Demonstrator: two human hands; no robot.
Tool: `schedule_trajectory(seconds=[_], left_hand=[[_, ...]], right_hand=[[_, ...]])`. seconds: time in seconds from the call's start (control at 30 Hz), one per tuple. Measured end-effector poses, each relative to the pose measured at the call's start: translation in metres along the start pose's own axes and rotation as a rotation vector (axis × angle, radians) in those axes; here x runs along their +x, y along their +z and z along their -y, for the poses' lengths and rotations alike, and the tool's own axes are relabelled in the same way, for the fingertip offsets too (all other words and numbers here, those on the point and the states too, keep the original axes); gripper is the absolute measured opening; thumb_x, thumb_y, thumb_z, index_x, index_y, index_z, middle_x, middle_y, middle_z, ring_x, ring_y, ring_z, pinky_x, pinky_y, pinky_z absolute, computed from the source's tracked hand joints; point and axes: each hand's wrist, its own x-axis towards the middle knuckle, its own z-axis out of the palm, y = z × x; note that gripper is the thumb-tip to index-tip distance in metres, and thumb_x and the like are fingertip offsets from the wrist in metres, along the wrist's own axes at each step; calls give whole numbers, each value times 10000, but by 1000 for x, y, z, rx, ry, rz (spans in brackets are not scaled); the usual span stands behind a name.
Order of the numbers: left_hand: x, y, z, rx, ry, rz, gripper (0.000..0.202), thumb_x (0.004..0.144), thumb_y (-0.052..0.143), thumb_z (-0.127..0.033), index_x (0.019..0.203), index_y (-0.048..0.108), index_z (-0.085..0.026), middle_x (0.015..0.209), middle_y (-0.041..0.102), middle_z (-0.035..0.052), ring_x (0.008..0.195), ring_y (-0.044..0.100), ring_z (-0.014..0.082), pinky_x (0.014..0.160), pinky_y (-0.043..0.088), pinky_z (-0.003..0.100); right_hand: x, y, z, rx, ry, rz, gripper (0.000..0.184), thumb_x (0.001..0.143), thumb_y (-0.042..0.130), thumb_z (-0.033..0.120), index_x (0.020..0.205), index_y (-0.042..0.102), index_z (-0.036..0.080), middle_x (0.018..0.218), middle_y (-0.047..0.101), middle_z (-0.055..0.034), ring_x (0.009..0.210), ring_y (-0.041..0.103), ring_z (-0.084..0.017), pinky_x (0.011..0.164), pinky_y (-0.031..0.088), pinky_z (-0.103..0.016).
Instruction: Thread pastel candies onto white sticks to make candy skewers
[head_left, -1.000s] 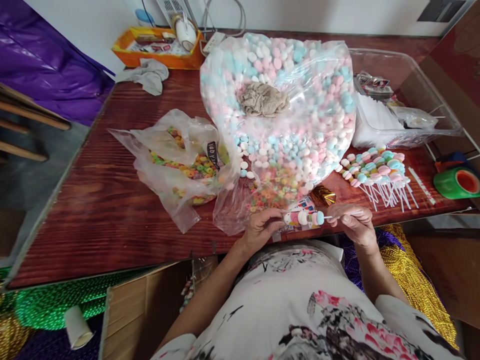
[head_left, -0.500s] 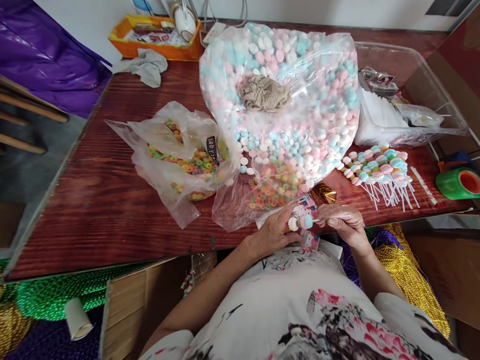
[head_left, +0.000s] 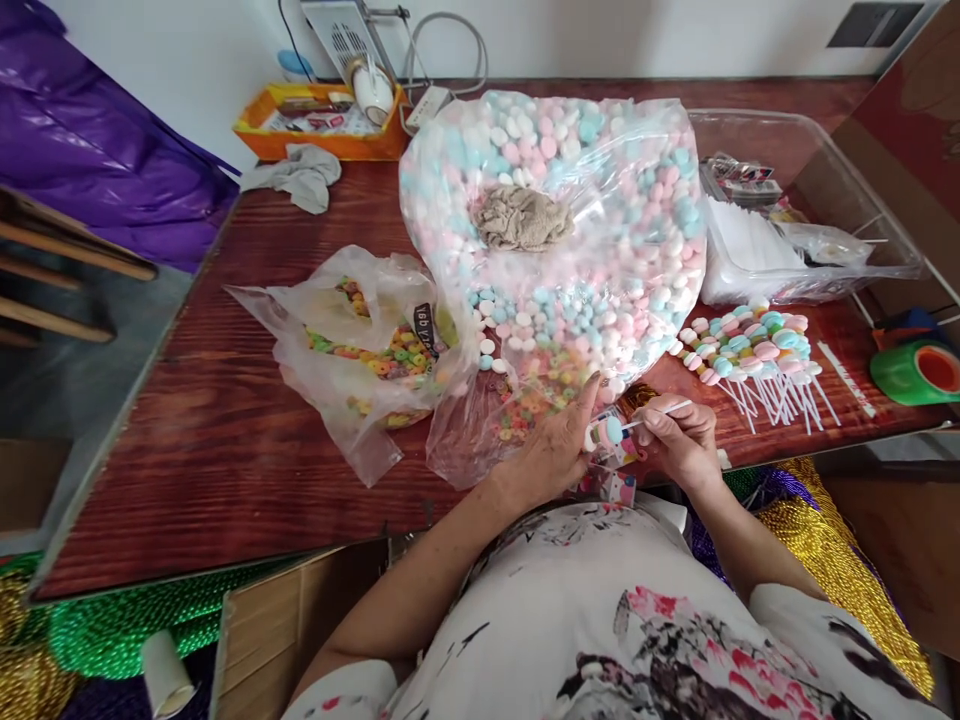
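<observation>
My right hand point(head_left: 677, 440) pinches the white stick of a marshmallow skewer point(head_left: 609, 432) that carries white, pink and blue pieces. My left hand point(head_left: 553, 448) closes round a small printed clear wrapper point(head_left: 609, 482) and the candy end of the skewer, at the table's near edge. Just beyond my hands lies a big clear bag of pastel marshmallows point(head_left: 570, 220) with a beige cloth point(head_left: 523, 216) on top. A pile of finished skewers point(head_left: 754, 345) lies to the right.
A clear bag of coloured cereal rings point(head_left: 371, 340) sits to the left on the red wooden table point(head_left: 217, 420). A clear tray of packets point(head_left: 795, 215) stands at the back right, a green tape roll point(head_left: 919, 370) at the right edge, an orange box point(head_left: 322, 110) at the back.
My hands have drawn closer together and the skewer's candy end has gone from lying level between them into the wrapper in my left hand. The view has shifted slightly.
</observation>
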Motion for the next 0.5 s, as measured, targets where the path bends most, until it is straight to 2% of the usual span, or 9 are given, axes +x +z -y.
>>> schedule_trajectory(seconds=[0.1,0.2,0.3,0.37,0.43,0.5], left_hand=[[3,1,5,-56,-49,1,887,940,582,-333,1591,-3,-189,1226,647,168,1014,665,285,874,536,415],[2,-1,14,-90,-140,-22,1000,830,732,-412,1582,103,-216,1041,696,93,839,664,255,775,542,388],[-1,-8,21,-49,-219,-72,1009,734,822,-415,1543,249,-232,929,690,51,769,647,243,705,528,361],[-1,-11,22,-35,-234,-80,962,733,825,-384,1522,296,-231,894,678,39,757,642,237,685,522,346],[0,-13,20,-41,-218,-84,921,755,808,-360,1515,304,-229,854,662,27,741,633,230,676,521,338],[1,-12,16,-55,-189,-91,879,793,772,-338,1517,286,-225,804,641,13,704,617,219,670,521,335]], right_hand=[[8,2,3,0,-84,-15,140,846,719,329,738,739,241,601,654,10,524,554,-127,463,428,-260],[16,0,9,-9,-161,18,149,850,713,358,756,760,252,663,700,-13,582,599,-155,562,500,-313],[22,-4,13,-18,-168,86,155,849,712,375,766,768,257,664,709,-17,608,625,-175,660,542,-368],[26,-7,12,-19,-160,146,167,847,713,389,768,771,254,658,713,-19,634,648,-188,716,552,-395],[28,-7,9,-22,-123,183,170,854,708,384,778,775,248,678,726,-24,640,657,-186,694,549,-376],[28,-6,4,-22,-57,157,149,867,699,357,810,777,243,692,732,-21,600,636,-162,588,513,-314]])
